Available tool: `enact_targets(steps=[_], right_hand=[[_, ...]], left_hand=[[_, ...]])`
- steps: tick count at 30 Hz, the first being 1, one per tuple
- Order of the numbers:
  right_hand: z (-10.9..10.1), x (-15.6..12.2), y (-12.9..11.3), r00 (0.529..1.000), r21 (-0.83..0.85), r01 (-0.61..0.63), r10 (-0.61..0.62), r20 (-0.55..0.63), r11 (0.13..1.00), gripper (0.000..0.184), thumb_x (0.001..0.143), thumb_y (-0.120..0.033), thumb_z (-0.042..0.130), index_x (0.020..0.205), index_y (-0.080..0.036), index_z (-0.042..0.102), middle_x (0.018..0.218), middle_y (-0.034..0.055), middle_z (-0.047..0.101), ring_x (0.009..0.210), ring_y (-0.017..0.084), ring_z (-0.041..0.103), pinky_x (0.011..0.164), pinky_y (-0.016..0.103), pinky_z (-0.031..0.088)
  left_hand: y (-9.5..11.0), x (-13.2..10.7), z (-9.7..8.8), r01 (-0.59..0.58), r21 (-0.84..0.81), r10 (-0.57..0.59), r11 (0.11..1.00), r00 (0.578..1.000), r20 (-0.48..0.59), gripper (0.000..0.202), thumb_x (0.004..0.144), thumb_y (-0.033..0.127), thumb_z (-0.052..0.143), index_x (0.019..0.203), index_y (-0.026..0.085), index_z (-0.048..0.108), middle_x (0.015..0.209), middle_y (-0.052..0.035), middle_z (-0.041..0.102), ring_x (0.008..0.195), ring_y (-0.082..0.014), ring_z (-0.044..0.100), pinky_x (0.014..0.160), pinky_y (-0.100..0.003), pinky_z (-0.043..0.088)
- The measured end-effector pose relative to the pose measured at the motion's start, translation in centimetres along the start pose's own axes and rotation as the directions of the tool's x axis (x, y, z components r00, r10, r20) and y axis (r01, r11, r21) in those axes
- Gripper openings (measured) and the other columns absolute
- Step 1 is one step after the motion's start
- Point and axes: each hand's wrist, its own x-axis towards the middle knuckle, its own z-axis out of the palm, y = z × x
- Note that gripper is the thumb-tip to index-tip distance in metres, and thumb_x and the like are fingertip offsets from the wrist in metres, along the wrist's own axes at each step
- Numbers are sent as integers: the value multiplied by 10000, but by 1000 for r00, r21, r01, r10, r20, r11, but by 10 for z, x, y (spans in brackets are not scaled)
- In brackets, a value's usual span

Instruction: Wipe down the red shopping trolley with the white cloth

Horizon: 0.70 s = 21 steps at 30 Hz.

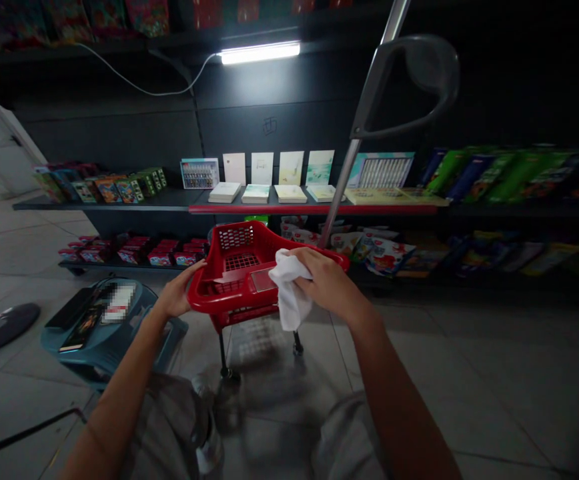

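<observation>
In front of me stands a small red plastic shopping cart (225, 301) with mesh walls and dark legs on casters. My left hand (175, 293) is closed on its rim at the left corner, the fingertips partly hidden. Above the near right part of the rim, my right hand (322, 275) grips a bunched white cloth (293, 305). The cloth hangs down over the rim, beside a pale rectangular panel (263, 280). A silver pole (342, 177) with a dark looped handle (412, 123) slants up behind the cart's right side; its lower end is hidden.
A blue-green plastic stool (144, 303) at the left bears dark flat items and a blurred white one. Behind the cart, a shelf (269, 208) holds books and boxes; bagged goods (384, 253) lie below. A round stand base (4, 330) is at far left.
</observation>
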Motion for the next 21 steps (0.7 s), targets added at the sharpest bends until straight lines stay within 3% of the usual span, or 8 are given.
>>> enact_targets(steps=[3,5,8,11,13,17,21], right_hand=[[-10,-8,30,994,-56,-112,111,-17,992,338,884,-174,608,1212,-220,670,1228,114,724,1147,294,679,978,392,525],[-20,-15,48,984,-118,-175,172,-38,977,305,892,-196,611,1188,-207,682,1204,130,728,1133,310,679,957,393,522],[-30,-20,58,981,-154,-195,192,-37,969,304,870,-152,604,1157,-199,690,1186,125,732,1108,297,684,943,363,513],[-31,-17,48,986,-135,-169,168,-17,976,315,862,-123,591,1147,-209,693,1168,106,736,1067,276,694,907,331,510],[-27,-13,38,989,-112,-150,149,-13,982,301,877,-129,584,1144,-214,692,1158,99,734,1056,271,696,891,325,510],[-12,-6,18,992,-57,-129,129,-4,990,251,913,-157,579,1130,-218,687,1170,102,728,1061,259,697,900,327,513],[-1,-5,15,992,-24,-126,126,-6,992,227,931,-191,566,1118,-211,692,1142,108,734,1051,265,699,928,357,528]], left_hand=[[1,-4,-12,70,-96,-50,993,979,198,950,717,489,842,1553,225,474,1440,-167,648,1231,-341,699,1050,-510,581],[-1,-4,-20,137,-158,-105,978,975,198,867,751,505,806,1524,248,508,1424,-157,662,1214,-334,707,990,-487,617],[9,0,-29,181,-187,-187,966,982,-19,628,818,495,698,1382,228,628,1405,-144,673,1271,-332,667,1023,-514,591],[50,5,-30,169,-81,-185,982,944,-272,433,885,386,571,1284,253,675,1318,-73,710,1255,-298,660,1123,-546,511],[92,6,-21,104,78,-73,992,941,-331,349,909,351,541,1207,283,708,1219,-37,729,1199,-293,669,1123,-528,508],[167,4,23,-79,260,130,962,974,-187,307,926,367,598,1211,343,710,1168,-21,727,1066,-288,690,981,-453,578],[189,6,66,-113,430,168,896,981,-94,451,917,494,642,1334,322,659,1224,-75,711,998,-301,696,756,-413,594]])
